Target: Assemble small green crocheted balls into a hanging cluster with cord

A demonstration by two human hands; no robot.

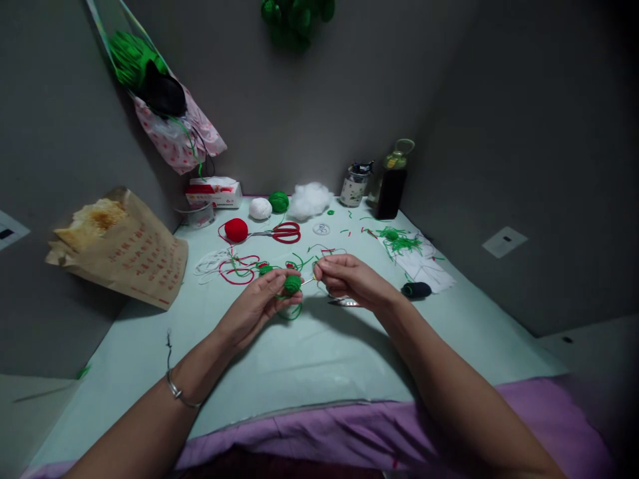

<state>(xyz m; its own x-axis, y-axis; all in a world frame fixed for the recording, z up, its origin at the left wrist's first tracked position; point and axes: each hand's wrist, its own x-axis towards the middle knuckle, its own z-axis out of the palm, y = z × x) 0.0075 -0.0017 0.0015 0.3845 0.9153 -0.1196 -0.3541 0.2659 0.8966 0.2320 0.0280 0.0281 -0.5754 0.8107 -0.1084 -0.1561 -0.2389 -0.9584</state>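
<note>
Pinched between the fingers and thumb of my left hand point(267, 293) is a small round green crocheted piece point(292, 285). A loop of green yarn point(292, 313) hangs below it. My right hand point(349, 276) is closed on a thin metal needle point(309, 281), yellowish near the fingers. The needle's far end points left and meets the crocheted piece; whether it goes in I cannot tell. Just beyond my left hand lie another small green piece point(264, 269) and red yarn strands point(239, 271). Under my right hand a slim metal tool point(344, 303) is partly hidden.
Red-handled scissors point(286, 232) lie behind, beside a red yarn ball point(236, 230). White stuffing point(310, 201) is at the back. A paper bag with bread point(134, 253) stands left. To the right are yarn scraps point(404, 241) on white paper, a dark roll point(416, 291) and a phone point(391, 193).
</note>
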